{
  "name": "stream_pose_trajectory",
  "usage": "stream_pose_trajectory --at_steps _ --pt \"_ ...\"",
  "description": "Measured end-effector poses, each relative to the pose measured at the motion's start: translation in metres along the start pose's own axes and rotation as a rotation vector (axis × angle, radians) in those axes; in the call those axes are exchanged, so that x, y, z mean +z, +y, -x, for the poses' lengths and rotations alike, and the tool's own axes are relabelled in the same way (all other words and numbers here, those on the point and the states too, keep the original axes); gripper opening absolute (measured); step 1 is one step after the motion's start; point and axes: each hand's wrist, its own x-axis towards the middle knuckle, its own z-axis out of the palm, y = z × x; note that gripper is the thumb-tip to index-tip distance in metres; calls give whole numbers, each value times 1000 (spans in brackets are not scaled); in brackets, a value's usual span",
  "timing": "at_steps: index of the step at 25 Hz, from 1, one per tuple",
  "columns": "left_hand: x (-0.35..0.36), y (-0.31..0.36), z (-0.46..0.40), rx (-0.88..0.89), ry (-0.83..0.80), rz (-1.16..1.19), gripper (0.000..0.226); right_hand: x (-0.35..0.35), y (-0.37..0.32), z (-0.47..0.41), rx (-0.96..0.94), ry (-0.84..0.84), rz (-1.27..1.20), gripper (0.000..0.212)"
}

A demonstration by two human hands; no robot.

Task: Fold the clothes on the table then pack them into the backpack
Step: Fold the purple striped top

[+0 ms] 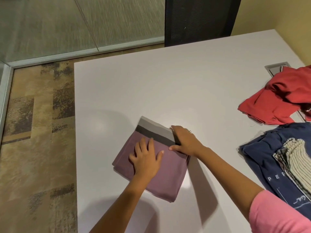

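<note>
Pressing flat on the mauve garment [161, 175], the left hand [146, 158] lies with fingers straight and spread, while the right hand [184, 140] rests at the garment's far right corner beside its grey and black bands, thumb on the cloth and fingers bent over the edge. This garment sits near the front left of the worktop [168, 84] as a compact rectangle, so its folding appears nearly complete. Remaining work, by judgement: the red garment [279, 98] lies crumpled at right, the navy printed garment [262, 158] beneath a striped piece [292, 162] looks only loosely laid, and no backpack is visible, so packing is not yet begun.
</note>
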Motion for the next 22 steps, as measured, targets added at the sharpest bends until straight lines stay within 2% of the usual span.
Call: stream_pose_trajectory --at_steps 1,3,6,9,11,13,15,17,19,22 --pt "-5 -3 -12 58 67 -6 59 -5 4 2 53 27 -59 77" --pt "-21 -7 -43 251 37 1 59 -15 5 7 145 20 -199 59" --pt "-52 5 -93 533 -291 -173 67 -21 1 9 265 -120 -272 52" --pt "-69 24 -119 611 -524 -435 55 -17 -5 8 303 -187 -280 30" --pt "-75 31 -121 603 -573 -518 44 -17 -11 10 295 -212 -311 30" --pt "-84 28 -116 600 -593 -501 35 -23 -19 14 251 -203 -296 26" --pt "-101 19 -109 557 -575 -404 29 -36 -31 16 185 -140 -213 20" --pt "-125 11 -103 498 -477 -291 27 -55 -43 17 133 3 -109 16" --pt "-150 4 -98 470 -312 -211 24 -82 -58 19 95 186 -17 20" --pt "-175 1 -86 476 28 -129 22 -119 -77 27 20 410 68 23"
